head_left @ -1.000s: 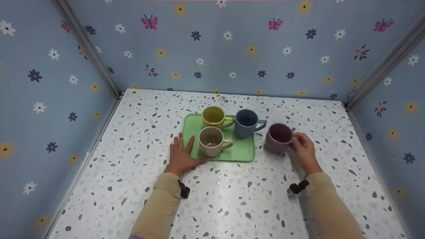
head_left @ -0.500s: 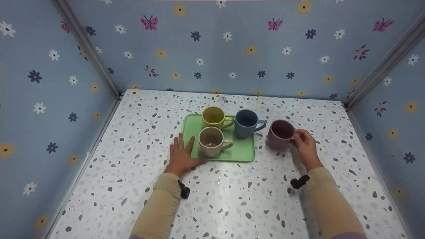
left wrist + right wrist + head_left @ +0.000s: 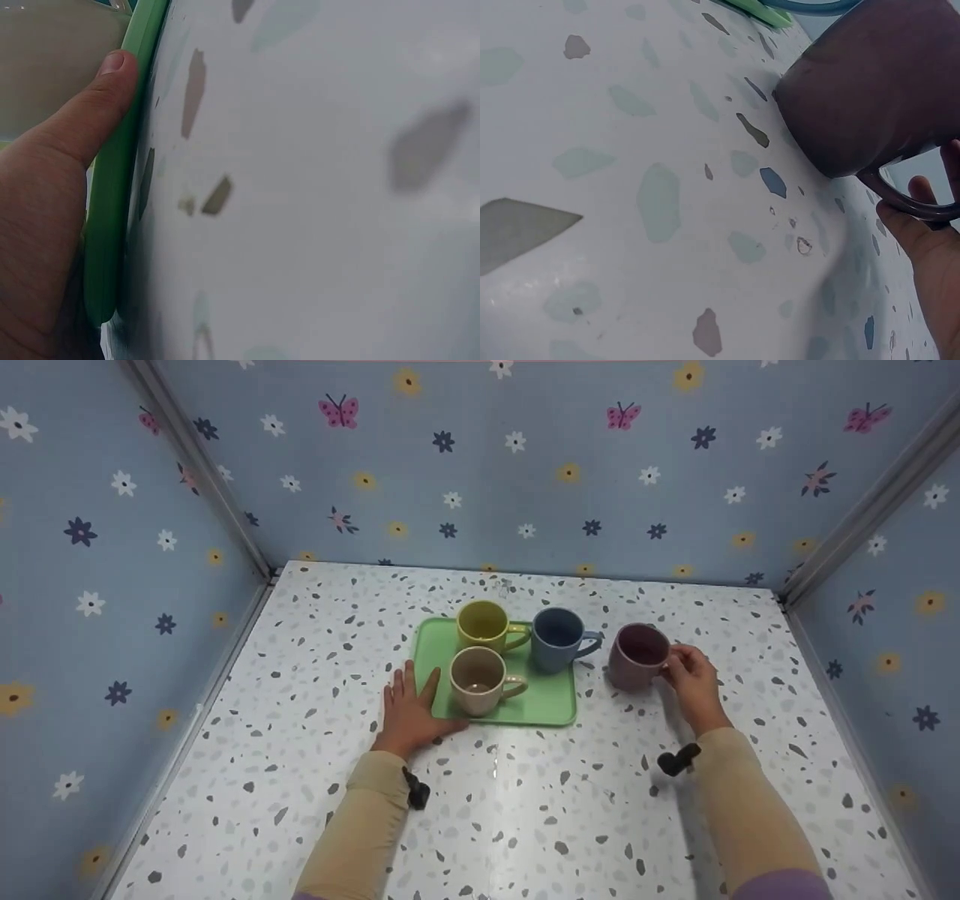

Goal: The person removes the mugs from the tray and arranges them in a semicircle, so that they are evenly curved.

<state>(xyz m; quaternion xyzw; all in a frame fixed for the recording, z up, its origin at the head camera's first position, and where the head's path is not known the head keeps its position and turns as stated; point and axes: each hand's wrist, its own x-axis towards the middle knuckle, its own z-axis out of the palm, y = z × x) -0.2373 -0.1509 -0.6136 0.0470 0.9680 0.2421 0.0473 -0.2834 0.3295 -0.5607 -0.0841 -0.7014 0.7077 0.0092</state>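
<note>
Fingers [image 3: 684,657] around one of four mugs [image 3: 631,673]

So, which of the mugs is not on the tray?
The purple mug, its handle in the right hand; the yellow mug, beige mug and blue mug stand on the tray.

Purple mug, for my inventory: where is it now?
In the head view, the purple mug is right of the green tray and blue mug, handle in the right hand.

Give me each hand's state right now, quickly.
Left hand: open, fingers spread, touching the green tray.
Right hand: holding the plum mug by its handle.
</note>
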